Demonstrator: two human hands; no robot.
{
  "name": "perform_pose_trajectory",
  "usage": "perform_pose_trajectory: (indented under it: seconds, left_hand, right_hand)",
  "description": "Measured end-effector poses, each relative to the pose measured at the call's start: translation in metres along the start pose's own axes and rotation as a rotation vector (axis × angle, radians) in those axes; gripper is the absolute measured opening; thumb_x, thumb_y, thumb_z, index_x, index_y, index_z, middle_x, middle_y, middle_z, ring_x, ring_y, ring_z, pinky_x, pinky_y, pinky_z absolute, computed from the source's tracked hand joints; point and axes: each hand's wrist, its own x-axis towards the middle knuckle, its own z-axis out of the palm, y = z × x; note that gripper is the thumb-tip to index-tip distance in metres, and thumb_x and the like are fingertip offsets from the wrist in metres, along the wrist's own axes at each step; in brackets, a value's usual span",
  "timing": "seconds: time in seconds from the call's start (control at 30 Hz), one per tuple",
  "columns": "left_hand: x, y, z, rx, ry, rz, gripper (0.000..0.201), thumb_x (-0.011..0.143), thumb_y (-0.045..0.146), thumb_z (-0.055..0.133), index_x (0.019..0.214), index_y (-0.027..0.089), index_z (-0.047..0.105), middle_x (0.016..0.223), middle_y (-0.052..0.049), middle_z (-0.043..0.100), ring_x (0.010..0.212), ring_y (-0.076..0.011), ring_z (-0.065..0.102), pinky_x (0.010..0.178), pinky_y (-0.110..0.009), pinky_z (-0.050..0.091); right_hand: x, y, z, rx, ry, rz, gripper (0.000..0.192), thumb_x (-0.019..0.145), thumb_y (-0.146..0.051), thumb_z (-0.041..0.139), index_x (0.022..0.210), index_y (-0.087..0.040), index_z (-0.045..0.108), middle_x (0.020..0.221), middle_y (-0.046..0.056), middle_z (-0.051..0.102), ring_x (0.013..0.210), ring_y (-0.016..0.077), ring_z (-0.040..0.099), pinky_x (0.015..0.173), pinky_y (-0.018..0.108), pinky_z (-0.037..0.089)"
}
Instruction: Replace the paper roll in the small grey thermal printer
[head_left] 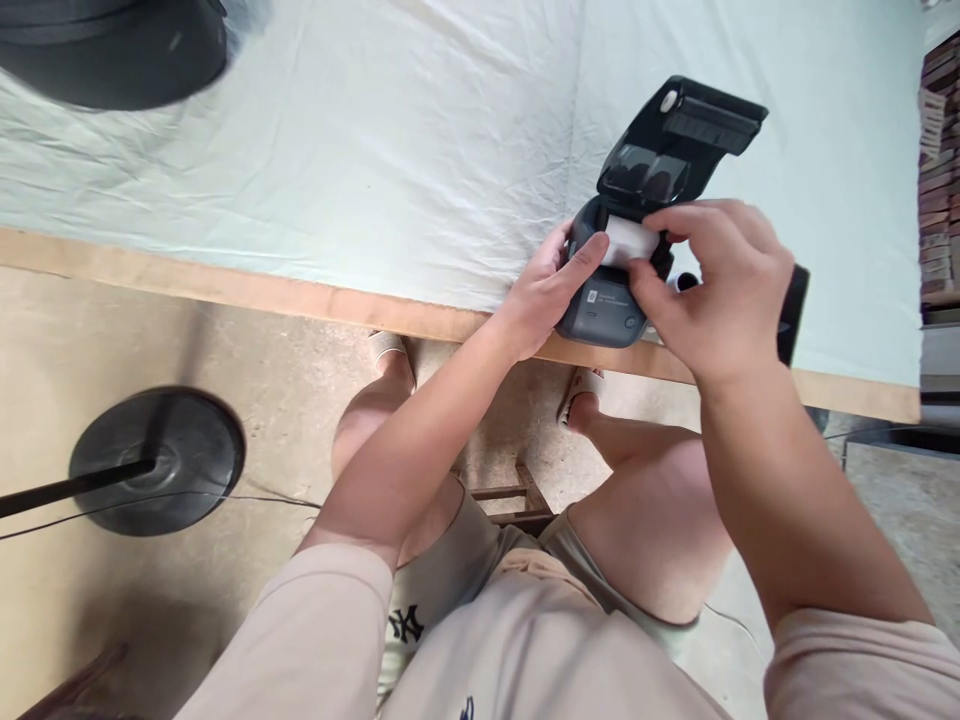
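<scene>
A dark grey label printer (598, 315) sits at the table's front edge with its lid (651, 150) swung up. Inside its compartment lies a white paper roll (628, 243). My left hand (544, 290) is closed around the printer's left side, its thumb reaching over the rim to the roll. My right hand (720, 280) pinches the right end of the roll between thumb and forefinger; the other fingers are curled behind. Beneath the right hand, a small white thing with a black centre (686, 282) shows in part.
A pale cloth (360, 150) covers the table, whose wooden edge (225, 287) faces me. A dark flat object (793, 315) is partly hidden behind my right wrist. At the upper left is a rounded black object (120, 60). A black stand base (157, 460) rests on the floor; stacked bundles (941, 180) line the right.
</scene>
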Motion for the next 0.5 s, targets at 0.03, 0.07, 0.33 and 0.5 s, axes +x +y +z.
perform_pose_trajectory:
  seconds: [0.03, 0.07, 0.33, 0.5]
  left_hand:
    - [0.0, -0.001, -0.001, 0.013, -0.013, 0.009, 0.009, 0.119, 0.028, 0.071, 0.112, 0.023, 0.073, 0.1, 0.002, 0.077, 0.11, -0.0159, 0.082, 0.114, -0.031, 0.066]
    - [0.001, -0.001, -0.002, 0.032, -0.03, 0.014, 0.007, 0.119, 0.028, 0.071, 0.113, 0.024, 0.073, 0.102, 0.003, 0.077, 0.115, -0.0162, 0.083, 0.117, -0.031, 0.065]
    - [0.003, 0.0, -0.007, 0.032, -0.096, -0.017, 0.019, 0.117, 0.043, 0.073, 0.116, 0.025, 0.067, 0.099, 0.002, 0.073, 0.093, -0.0146, 0.074, 0.086, -0.028, 0.062]
    - [0.0, 0.005, -0.009, -0.055, -0.112, -0.028, 0.038, 0.092, 0.03, 0.101, 0.11, 0.024, 0.068, 0.092, 0.005, 0.07, 0.087, -0.0108, 0.067, 0.084, -0.025, 0.057]
  right_hand:
    - [0.004, 0.001, 0.0, -0.015, -0.052, -0.003, 0.031, 0.092, -0.035, 0.079, 0.124, -0.033, 0.082, 0.121, 0.008, 0.09, 0.107, 0.0365, 0.081, 0.1, 0.058, 0.064]
    - [0.008, 0.003, -0.001, -0.049, -0.111, -0.002, 0.034, 0.091, -0.036, 0.081, 0.125, -0.034, 0.083, 0.12, 0.007, 0.09, 0.107, 0.0368, 0.08, 0.1, 0.057, 0.064]
    - [0.014, -0.008, -0.009, -0.285, -0.1, -0.077, 0.023, 0.105, -0.026, 0.063, 0.107, -0.029, 0.085, 0.087, 0.006, 0.086, 0.087, 0.0277, 0.073, 0.081, 0.043, 0.055]
    - [-0.011, -0.026, -0.016, -0.102, 0.085, -0.215, 0.023, 0.111, -0.024, 0.066, 0.097, -0.032, 0.082, 0.077, 0.0, 0.083, 0.066, 0.0232, 0.069, 0.065, 0.041, 0.051]
